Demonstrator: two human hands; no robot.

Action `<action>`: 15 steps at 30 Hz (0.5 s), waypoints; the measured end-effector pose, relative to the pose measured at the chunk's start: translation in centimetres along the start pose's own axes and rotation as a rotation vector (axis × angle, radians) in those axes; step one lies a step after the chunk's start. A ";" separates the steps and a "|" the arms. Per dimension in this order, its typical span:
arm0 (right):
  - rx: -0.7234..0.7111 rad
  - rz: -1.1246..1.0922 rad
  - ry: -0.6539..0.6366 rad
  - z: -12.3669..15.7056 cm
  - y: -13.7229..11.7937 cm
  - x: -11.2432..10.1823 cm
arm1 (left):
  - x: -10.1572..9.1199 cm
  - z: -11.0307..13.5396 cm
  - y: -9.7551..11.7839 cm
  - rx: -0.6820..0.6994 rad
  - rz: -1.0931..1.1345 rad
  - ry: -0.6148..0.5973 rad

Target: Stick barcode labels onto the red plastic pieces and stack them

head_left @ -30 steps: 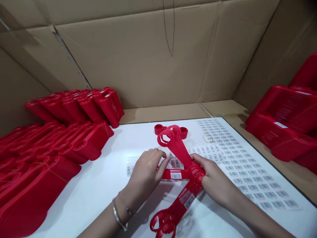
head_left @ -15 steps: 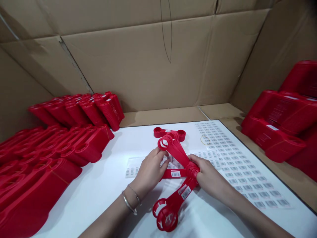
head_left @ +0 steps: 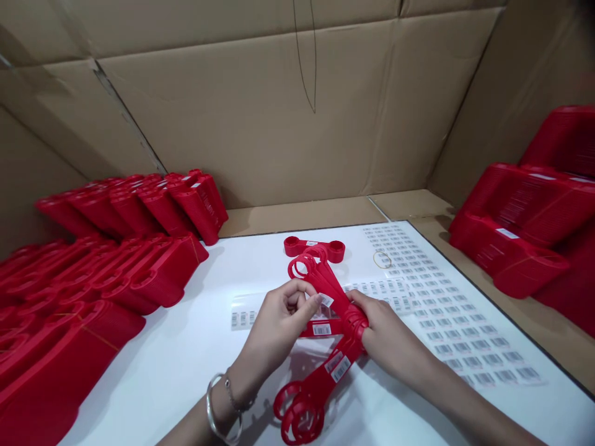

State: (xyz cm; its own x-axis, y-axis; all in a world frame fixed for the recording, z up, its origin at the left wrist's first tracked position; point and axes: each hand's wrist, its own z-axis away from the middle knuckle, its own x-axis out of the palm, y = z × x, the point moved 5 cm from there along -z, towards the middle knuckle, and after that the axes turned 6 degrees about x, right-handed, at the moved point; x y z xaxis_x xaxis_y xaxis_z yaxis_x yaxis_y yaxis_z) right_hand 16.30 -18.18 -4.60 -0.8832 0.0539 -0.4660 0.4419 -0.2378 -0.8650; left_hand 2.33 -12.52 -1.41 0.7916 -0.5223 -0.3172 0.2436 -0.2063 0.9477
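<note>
The left hand (head_left: 279,328) pinches a white barcode label (head_left: 326,300); the right hand (head_left: 390,342) grips the stacked red plastic handles (head_left: 329,286), lying mid-table. They appear light and springy; hold them at mid-length.

Both bare forearms reached in from the bottom of the view and angled toward each other, the left forearm (head_left: 211,421) and the right forearm (head_left: 460,396) converging at the hands. The left hand (head_left: 279,328) was raised on its edge, its fingers (head_left: 297,294) curled inward and its thumb (head_left: 313,310) stretched up and to the right. The right hand (head_left: 388,341) lay turned palm-down just beside it, fingers wrapped closed in a firm grip.
</note>
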 end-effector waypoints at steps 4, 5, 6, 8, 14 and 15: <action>0.021 -0.007 -0.034 0.3 -0.2 0.3 | 0.1 -0.3 -0.5 -0.052 0.055 -0.030; 0.022 -0.007 -0.039 0.4 -0.2 0.3 | 0.1 -0.3 -0.6 -0.053 0.052 -0.037; 0.019 -0.005 -0.040 0.4 -0.2 0.3 | 0.1 -0.3 -0.6 -0.052 0.046 -0.045; 0.014 0.003 -0.033 0.4 -0.1 0.3 | 0.0 -0.3 -0.7 -0.048 0.032 -0.057; -0.007 0.002 -0.034 0.6 -0.1 0.3 | 0.0 -0.3 -0.6 -0.010 -0.011 -0.055; -0.004 0.002 -0.035 0.6 -0.2 0.3 | 0.0 -0.3 -0.5 -0.003 -0.019 -0.051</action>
State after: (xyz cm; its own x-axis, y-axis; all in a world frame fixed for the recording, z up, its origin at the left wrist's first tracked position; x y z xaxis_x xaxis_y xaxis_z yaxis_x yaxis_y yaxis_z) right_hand 15.88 -18.70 -4.48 -0.8871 0.0191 -0.4612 0.4445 -0.2341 -0.8646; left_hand 2.41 -12.15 -1.88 0.7572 -0.5596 -0.3368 0.2604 -0.2143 0.9414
